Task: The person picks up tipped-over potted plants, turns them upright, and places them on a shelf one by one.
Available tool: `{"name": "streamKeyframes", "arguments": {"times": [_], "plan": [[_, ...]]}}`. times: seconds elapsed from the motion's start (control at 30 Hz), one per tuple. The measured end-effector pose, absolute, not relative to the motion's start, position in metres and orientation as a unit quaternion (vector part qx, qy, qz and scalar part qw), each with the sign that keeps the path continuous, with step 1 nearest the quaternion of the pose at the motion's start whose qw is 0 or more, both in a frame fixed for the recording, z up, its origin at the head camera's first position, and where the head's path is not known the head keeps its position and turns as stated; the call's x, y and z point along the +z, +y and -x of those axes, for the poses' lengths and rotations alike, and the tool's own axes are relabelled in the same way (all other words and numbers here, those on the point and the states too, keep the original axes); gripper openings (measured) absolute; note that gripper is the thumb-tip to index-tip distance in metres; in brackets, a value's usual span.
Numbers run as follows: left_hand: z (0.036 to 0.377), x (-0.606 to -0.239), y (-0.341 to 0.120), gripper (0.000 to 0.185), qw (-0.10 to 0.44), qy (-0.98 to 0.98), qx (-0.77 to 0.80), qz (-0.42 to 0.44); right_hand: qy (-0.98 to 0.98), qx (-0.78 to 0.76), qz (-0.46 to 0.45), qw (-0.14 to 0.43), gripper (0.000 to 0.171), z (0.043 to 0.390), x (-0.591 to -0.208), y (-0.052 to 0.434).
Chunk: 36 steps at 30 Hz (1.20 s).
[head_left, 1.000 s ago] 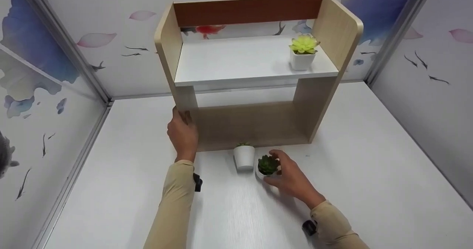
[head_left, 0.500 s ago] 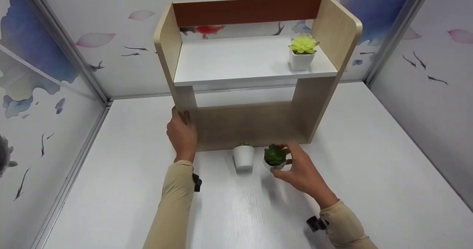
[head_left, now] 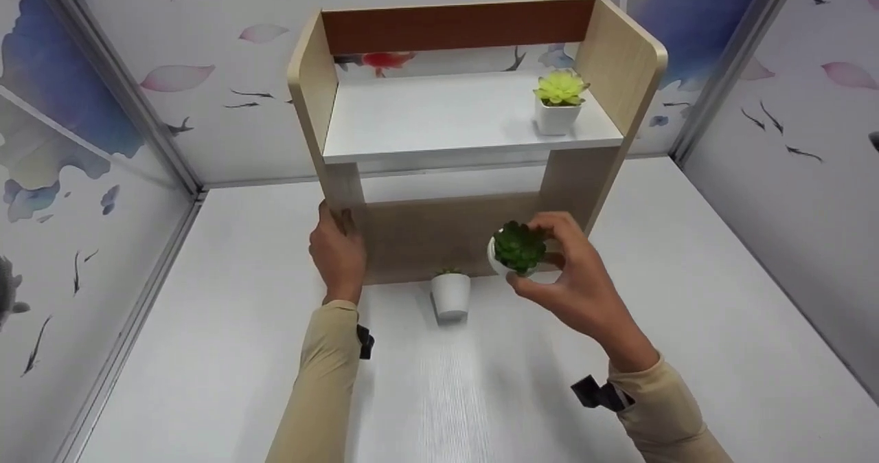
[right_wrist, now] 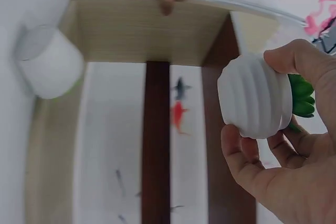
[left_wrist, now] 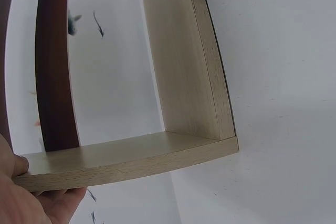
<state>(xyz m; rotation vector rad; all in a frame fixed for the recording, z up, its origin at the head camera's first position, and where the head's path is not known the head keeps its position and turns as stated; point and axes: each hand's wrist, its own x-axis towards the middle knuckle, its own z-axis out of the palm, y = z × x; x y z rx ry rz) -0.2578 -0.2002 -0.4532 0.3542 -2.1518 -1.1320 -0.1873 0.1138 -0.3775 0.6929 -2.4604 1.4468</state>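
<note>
My right hand (head_left: 560, 274) grips a small white ribbed pot with a dark green succulent (head_left: 518, 246), held in the air before the lower opening of a wooden shelf unit (head_left: 621, 58). The right wrist view shows the same pot (right_wrist: 255, 96) between thumb and fingers (right_wrist: 247, 163). My left hand (head_left: 338, 246) grips the shelf unit's left side panel near its foot; the left wrist view shows that hand (left_wrist: 23, 198) on the panel's edge (left_wrist: 131, 163). A second white pot (head_left: 450, 294) stands on the table at the shelf's front edge.
A yellow-green succulent in a white square pot (head_left: 558, 102) stands at the right end of the white upper shelf board (head_left: 426, 116). The white table (head_left: 687, 291) is walled by patterned partition panels (head_left: 82, 126) on the left, back and right.
My right hand has lifted the dark green succulent pot off the table and carried it up and to the right, toward the shelf. The left hand has stayed on the side panel.
</note>
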Motion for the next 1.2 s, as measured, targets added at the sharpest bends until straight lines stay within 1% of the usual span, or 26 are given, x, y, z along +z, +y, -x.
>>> {"name": "streamKeyframes", "arguments": {"times": [0.17,0.37,0.5,0.63,0.8,0.97,1.2], "plan": [[0.258,-0.454,-0.2,0.037,0.34,-0.824,-0.434,-0.134,-0.816,0.506,-0.245,0.135,0.06,0.192,-0.337,0.11],[0.258,-0.454,-0.199,0.037,0.333,-0.823,-0.44,-0.135,-0.795,0.521,-0.256,0.176,0.061,0.209,-0.288,0.101],[0.258,-0.453,-0.198,0.038,0.335,-0.819,-0.446,-0.133,-0.78,0.538,-0.262,0.184,0.058,0.221,-0.257,0.094],[0.258,-0.453,-0.199,0.038,0.339,-0.817,-0.448,-0.131,-0.778,0.545,-0.257,0.175,0.056,0.233,-0.235,0.087],[0.259,-0.454,-0.199,0.038,0.336,-0.818,-0.447,-0.134,-0.794,0.536,-0.238,0.161,0.057,0.251,-0.221,0.08],[0.26,-0.453,-0.198,0.038,0.334,-0.818,-0.447,-0.136,-0.815,0.512,-0.215,0.165,0.06,0.274,-0.215,0.071],[0.259,-0.453,-0.198,0.037,0.335,-0.823,-0.436,-0.143,-0.839,0.493,-0.182,0.143,0.061,0.295,-0.221,0.058]]}}
